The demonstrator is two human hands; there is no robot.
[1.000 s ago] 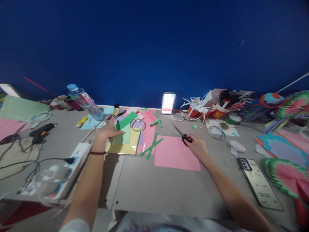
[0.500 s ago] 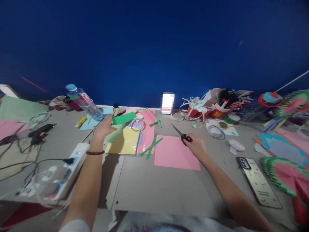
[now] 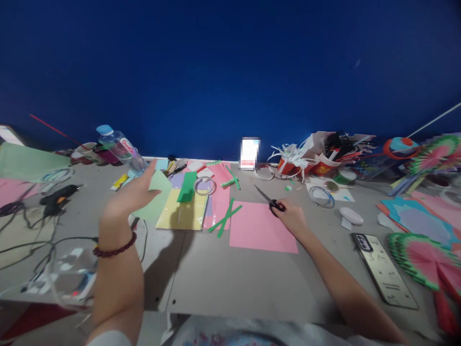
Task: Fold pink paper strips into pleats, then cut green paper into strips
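Note:
My left hand [image 3: 131,194] is raised at the left of the paper stack, thumb below and fingers above a light green sheet [image 3: 160,194], which it grips by the left part. Its fingertips are partly blurred. On the yellow paper [image 3: 182,216] lies a dark green paper piece [image 3: 188,187]. My right hand [image 3: 291,216] holds black-handled scissors [image 3: 268,198], shut round the handles, the blades pointing to the far left. Underneath them is a pink sheet [image 3: 262,233] flat on the table. Two crossed green strips [image 3: 225,217] lie just left of this sheet.
A tilted plastic bottle [image 3: 122,146] and a power strip [image 3: 84,283] are on the left, near a glue gun [image 3: 59,199]. Red cups [image 3: 322,167] with tools stand at the back right. A phone [image 3: 384,271] and a pink-green paper fan [image 3: 425,264] lie at right.
My left hand has let go of the dark green piece, now on the yellow paper, and moved left and nearer with the light green sheet. My right hand and the scissors stay put.

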